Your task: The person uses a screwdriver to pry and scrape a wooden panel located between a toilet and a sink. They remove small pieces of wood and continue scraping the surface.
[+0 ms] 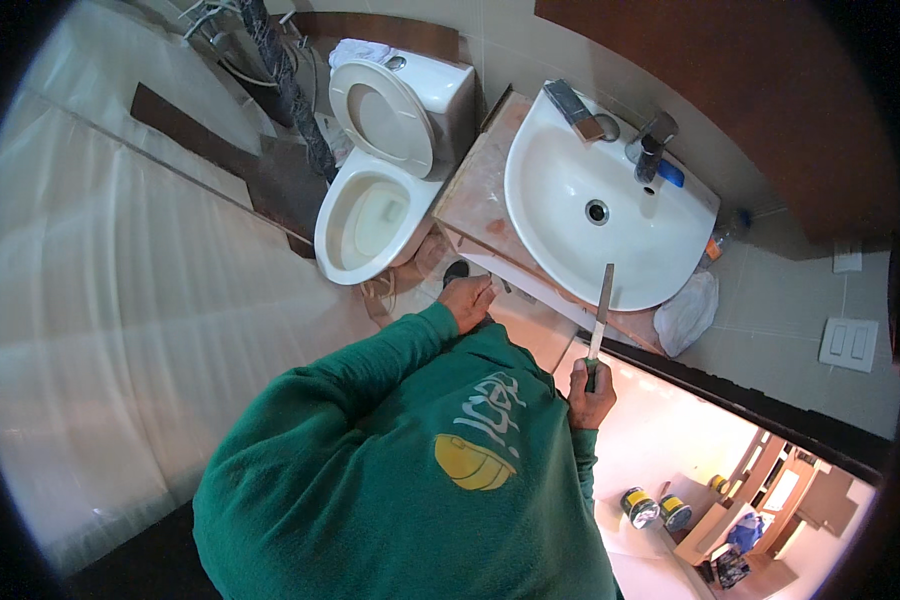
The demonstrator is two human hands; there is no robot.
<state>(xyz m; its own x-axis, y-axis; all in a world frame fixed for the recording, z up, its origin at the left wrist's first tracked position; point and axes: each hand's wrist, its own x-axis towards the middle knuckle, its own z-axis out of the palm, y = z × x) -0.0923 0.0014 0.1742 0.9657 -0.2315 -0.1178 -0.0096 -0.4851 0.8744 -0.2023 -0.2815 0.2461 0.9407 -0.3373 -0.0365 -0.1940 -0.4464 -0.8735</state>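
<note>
In my right hand (591, 396) I grip a long, narrow metal file (602, 315) by its dark green handle. Its flat blade points away from me, and the tip overlaps the near rim of the white washbasin (545, 190) in view. My left hand (467, 303) is in front of my green sweatshirt, below the wooden counter's (482, 215) near left side. Its fingers are loosely extended, and nothing shows in them.
Left of the counter stands a toilet (410, 235) with its lid raised. A dark faucet (652, 145) and a grey block-like tool (573, 108) sit on the basin's back rim. A white cloth (688, 312) lies at the right. Translucent sheeting (140, 330) hangs at the left. Paint cans (640, 507) stand beyond the doorway.
</note>
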